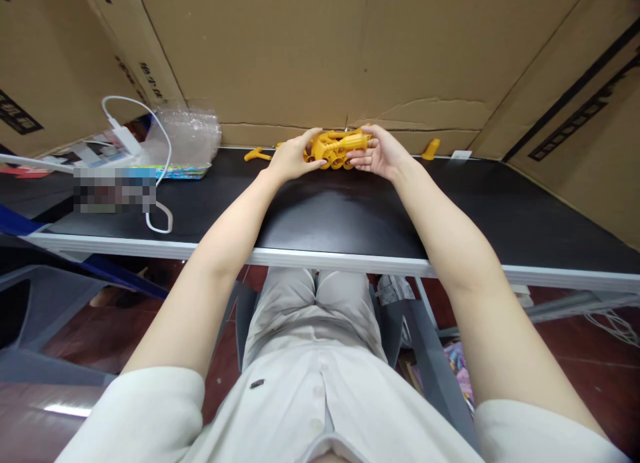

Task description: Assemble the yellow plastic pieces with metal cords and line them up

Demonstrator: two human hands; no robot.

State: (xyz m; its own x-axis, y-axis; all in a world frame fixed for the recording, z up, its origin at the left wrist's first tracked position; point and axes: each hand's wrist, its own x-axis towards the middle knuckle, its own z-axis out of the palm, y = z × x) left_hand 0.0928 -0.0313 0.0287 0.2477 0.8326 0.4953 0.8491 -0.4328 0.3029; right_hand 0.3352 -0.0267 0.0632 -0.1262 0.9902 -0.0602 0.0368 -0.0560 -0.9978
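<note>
Near the back of the black table, a cluster of yellow plastic pieces [336, 161] lies between my two hands. Several have round, hollow ends facing me, and a longer ridged piece [350, 143] lies across the top. My left hand [291, 157] curves round the cluster's left side, its thumb low and fingers over the top. On the right, my right hand [377, 155] has its thumb above and curled fingers below the ridged piece's wide end. A loose yellow hooked piece [257, 154] sits left of my left hand. The far side of the cluster is hidden.
A yellow cone-shaped piece [431, 149] stands at the back right, near a small white item [461, 155]. At left lie clear plastic bags [187, 136] and a white cable [170, 143]. Cardboard walls [325, 56] close off the back and sides. The table's metal edge [340, 261] is before me.
</note>
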